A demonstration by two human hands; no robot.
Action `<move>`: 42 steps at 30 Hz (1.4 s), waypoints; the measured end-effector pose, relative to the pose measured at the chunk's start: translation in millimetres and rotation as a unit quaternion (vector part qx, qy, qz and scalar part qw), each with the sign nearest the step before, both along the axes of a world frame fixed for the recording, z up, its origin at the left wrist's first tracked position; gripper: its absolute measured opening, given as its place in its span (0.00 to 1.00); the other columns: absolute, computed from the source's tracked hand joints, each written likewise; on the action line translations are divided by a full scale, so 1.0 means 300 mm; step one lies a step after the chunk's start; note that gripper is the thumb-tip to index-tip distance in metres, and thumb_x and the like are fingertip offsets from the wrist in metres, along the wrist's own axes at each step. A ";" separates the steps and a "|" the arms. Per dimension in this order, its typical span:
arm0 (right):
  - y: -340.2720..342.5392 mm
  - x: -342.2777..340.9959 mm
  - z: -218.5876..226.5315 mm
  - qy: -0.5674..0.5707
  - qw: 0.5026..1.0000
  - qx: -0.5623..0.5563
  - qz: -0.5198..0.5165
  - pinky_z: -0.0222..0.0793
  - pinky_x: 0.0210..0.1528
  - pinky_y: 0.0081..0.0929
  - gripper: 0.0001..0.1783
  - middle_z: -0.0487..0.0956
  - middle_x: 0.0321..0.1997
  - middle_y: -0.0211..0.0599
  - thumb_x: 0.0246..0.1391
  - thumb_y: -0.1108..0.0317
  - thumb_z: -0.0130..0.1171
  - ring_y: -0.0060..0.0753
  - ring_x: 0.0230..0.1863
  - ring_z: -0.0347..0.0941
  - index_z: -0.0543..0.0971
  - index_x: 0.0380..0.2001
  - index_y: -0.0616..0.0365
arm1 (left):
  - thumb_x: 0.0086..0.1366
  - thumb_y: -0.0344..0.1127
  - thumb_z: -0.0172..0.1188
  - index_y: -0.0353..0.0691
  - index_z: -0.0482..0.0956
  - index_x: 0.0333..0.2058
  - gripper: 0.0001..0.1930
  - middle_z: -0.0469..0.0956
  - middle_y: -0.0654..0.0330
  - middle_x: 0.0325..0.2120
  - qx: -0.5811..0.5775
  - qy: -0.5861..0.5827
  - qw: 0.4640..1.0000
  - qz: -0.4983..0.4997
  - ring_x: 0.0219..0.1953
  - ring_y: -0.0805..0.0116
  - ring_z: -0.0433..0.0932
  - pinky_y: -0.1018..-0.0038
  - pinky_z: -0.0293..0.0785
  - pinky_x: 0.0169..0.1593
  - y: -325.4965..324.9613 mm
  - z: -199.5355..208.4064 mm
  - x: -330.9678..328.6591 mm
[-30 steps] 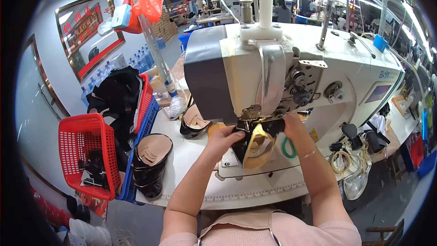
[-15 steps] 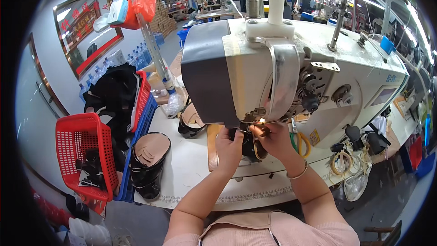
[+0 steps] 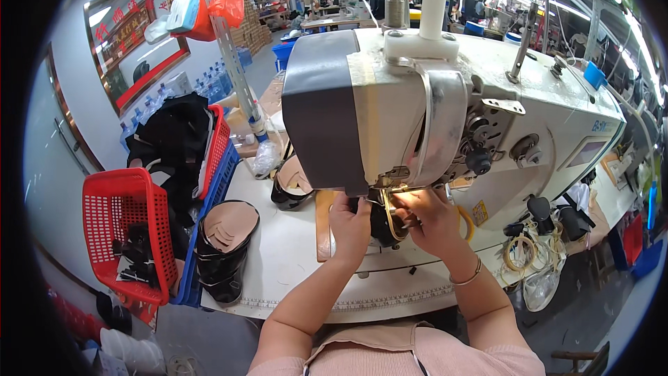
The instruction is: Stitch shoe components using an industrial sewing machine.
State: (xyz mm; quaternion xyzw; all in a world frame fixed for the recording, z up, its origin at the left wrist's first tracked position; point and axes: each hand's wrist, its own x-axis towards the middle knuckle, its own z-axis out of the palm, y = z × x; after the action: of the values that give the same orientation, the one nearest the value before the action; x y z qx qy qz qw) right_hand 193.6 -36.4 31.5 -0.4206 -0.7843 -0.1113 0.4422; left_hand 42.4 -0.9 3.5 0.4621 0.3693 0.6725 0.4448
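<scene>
A large sewing machine (image 3: 320, 111) stands before me, its lamp lighting the needle area. Under its head lies a black shoe upper (image 3: 383, 226) with a tan edge. On its left side, my left hand (image 3: 350, 228) is closed, pinching it with thumb and fingers; the machine head partly covers the fingertips. My right hand (image 3: 435, 223) is at its right side, fingers curled in under the lamp; what they hold, if anything, is hidden. Scissors with a yellow-orange handle (image 3: 467, 223) lie behind the right hand, mostly covered by it.
Left on the white table (image 3: 278, 271) are a stack of black uppers with beige insides (image 3: 226, 251) and another such upper (image 3: 293, 181). Red baskets (image 3: 125, 216) holding black pieces stand beyond the left edge. Tape rolls and cords (image 3: 525, 251) hang at right.
My right hand has shifted right, off the spot near the needle, and now covers the green scissors handle. The left hand stays on the black upper. The whole view has shifted slightly.
</scene>
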 end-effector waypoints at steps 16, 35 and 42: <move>0.006 -0.021 0.023 -0.078 0.994 0.073 -0.014 0.67 0.30 0.26 0.14 0.74 0.33 0.28 0.45 0.69 0.59 0.32 0.29 0.66 0.78 0.38 0.52 | 0.62 0.26 0.52 0.32 0.72 0.37 0.05 0.74 0.64 0.30 -0.050 -0.060 0.995 -0.065 0.32 0.80 0.70 0.83 0.67 0.37 0.025 -0.033 -0.010; -0.011 0.011 -0.016 0.196 0.978 0.051 -0.038 0.59 0.22 0.23 0.12 0.70 0.29 0.38 0.43 0.79 0.60 0.32 0.21 0.62 0.72 0.34 0.61 | 0.59 0.28 0.56 0.36 0.66 0.44 0.15 0.73 0.63 0.32 -0.126 -0.189 0.956 -0.188 0.32 0.78 0.72 0.81 0.69 0.37 -0.109 -0.085 -0.061; -0.095 -0.023 -0.090 0.142 0.986 -0.016 0.090 0.61 0.31 0.30 0.09 0.74 0.26 0.36 0.40 0.72 0.65 0.38 0.27 0.63 0.74 0.26 0.58 | 0.53 0.24 0.63 0.36 0.63 0.43 0.21 0.73 0.61 0.39 -0.057 -0.172 0.950 -0.255 0.41 0.76 0.72 0.79 0.68 0.46 -0.163 -0.105 -0.054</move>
State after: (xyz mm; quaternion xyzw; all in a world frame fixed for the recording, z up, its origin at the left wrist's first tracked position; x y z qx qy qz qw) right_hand 186.7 -64.9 4.4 -0.3671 -0.7501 0.0025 0.5501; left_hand 26.2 -49.7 -28.1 0.3917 0.1945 0.5843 0.6836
